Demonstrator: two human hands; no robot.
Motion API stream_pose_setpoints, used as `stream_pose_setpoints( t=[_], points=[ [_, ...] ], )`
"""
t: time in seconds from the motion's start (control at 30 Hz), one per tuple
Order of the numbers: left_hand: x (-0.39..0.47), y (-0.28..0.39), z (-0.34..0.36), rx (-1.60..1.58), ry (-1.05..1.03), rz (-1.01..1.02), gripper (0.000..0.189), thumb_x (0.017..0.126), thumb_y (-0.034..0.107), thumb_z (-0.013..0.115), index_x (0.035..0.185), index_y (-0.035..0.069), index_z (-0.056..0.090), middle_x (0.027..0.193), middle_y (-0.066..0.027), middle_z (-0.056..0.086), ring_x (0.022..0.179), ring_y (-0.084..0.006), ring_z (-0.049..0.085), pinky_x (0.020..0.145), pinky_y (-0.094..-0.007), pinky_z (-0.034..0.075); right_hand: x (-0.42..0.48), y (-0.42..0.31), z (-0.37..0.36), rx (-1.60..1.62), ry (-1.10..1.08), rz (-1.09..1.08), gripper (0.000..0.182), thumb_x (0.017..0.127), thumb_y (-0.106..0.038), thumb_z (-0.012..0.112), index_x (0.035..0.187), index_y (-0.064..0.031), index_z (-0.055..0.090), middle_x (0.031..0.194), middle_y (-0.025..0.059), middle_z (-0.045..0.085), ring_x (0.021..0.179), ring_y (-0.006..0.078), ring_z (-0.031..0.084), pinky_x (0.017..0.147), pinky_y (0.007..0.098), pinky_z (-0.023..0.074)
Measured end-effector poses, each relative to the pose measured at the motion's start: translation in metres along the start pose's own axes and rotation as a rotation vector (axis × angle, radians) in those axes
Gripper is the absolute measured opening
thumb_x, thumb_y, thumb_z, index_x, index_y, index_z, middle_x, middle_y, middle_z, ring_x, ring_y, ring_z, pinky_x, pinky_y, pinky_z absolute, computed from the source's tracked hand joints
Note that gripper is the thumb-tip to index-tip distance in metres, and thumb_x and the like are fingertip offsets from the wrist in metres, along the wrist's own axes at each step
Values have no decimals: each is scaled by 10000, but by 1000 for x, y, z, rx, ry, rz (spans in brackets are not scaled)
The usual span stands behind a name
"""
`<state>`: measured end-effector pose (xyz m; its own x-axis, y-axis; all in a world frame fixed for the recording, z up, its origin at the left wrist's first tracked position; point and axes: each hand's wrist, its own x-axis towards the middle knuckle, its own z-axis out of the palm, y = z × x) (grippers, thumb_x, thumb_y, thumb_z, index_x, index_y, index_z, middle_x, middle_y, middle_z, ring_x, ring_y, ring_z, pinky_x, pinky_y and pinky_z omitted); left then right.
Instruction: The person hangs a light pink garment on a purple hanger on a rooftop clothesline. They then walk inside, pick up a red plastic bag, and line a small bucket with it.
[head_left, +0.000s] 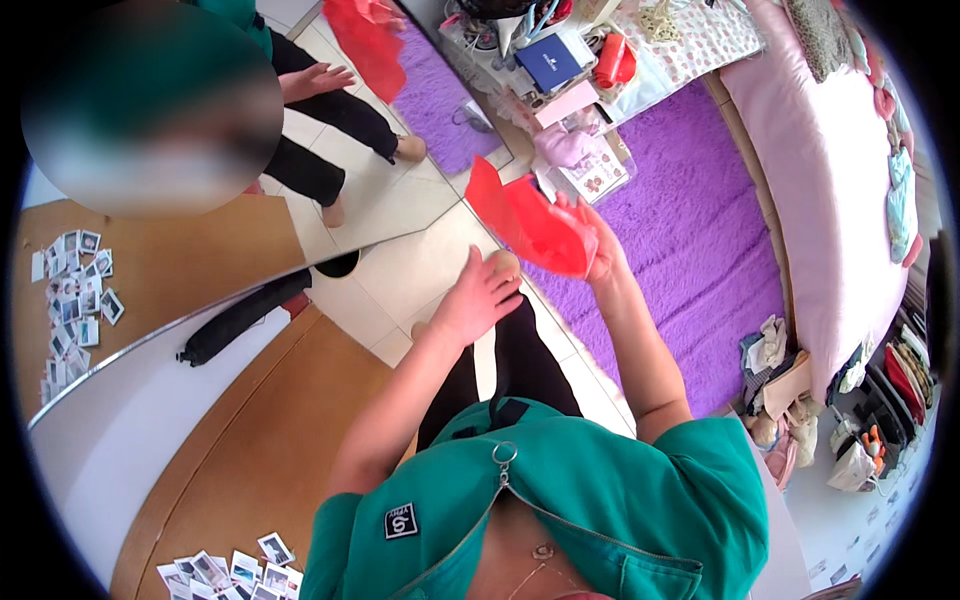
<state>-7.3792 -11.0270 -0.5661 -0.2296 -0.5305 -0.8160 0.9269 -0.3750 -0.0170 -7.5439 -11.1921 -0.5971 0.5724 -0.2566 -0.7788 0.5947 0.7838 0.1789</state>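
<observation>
A crumpled red plastic bag or sheet (544, 229) hangs from my right hand (600, 244), whose fingers are wrapped around its near end. The thin material bends outward and lies over part of the view of the purple shag rug. My left hand (476, 296) is held in front of my legs with fingers apart and nothing in it. A gap separates it from the red plastic. Below both hands are my dark trousers (517, 360) and a beige shoe (502, 266) on the tiled floor (390, 285).
A large mirror (375, 217) leans at the left, reflecting me and the red plastic. Behind lies a cluttered table (675, 82) with a blue box (551, 61). A purple rug (675, 247), pink bed (817, 187), wooden surface (247, 420) and several photos (244, 570) surround me.
</observation>
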Motion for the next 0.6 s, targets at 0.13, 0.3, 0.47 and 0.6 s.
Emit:
stream_pose_setpoints(
  t=[0.13, 0.3, 0.47, 0.6],
  points=[
    [-13, 12, 8, -93, -233, 114, 677, 886, 529, 596, 1416, 160, 389, 1387, -78, 468, 1270, -239, 460, 1039, -451, 385, -26, 34, -12, -372, -77, -172, 417, 1008, -339, 468, 1205, 24, 524, 1025, 120, 641, 940, 214, 647, 837, 370, 558],
    [-58, 22, -3, 79, -269, 387, 431, 971, 221, 531, 1367, 88, 425, 1346, -68, 524, 1244, -216, 493, 1063, -415, 371, -71, 79, -2, -961, -121, -368, 447, 1006, -350, 470, 1232, 34, 514, 1123, 106, 615, 1013, 148, 610, 874, 303, 513],
    [-118, 34, -26, -6, -350, 482, 402, 982, 190, 493, 1369, 100, 431, 1323, -55, 551, 1239, -224, 507, 1073, -409, 369, -110, 112, -1, -1449, -248, -194, 376, 941, -257, 604, 1199, 12, 550, 1133, 89, 617, 1003, 127, 599, 855, 266, 481],
    [-169, 41, -57, -212, -499, 480, 400, 996, 278, 451, 1355, 103, 461, 1355, -56, 531, 1246, -229, 500, 1080, -432, 352, -126, 156, 5, -920, -349, -428, 298, 958, -173, 571, 1208, -12, 554, 1177, 100, 615, 1059, 176, 610, 882, 342, 502]
  ],
)
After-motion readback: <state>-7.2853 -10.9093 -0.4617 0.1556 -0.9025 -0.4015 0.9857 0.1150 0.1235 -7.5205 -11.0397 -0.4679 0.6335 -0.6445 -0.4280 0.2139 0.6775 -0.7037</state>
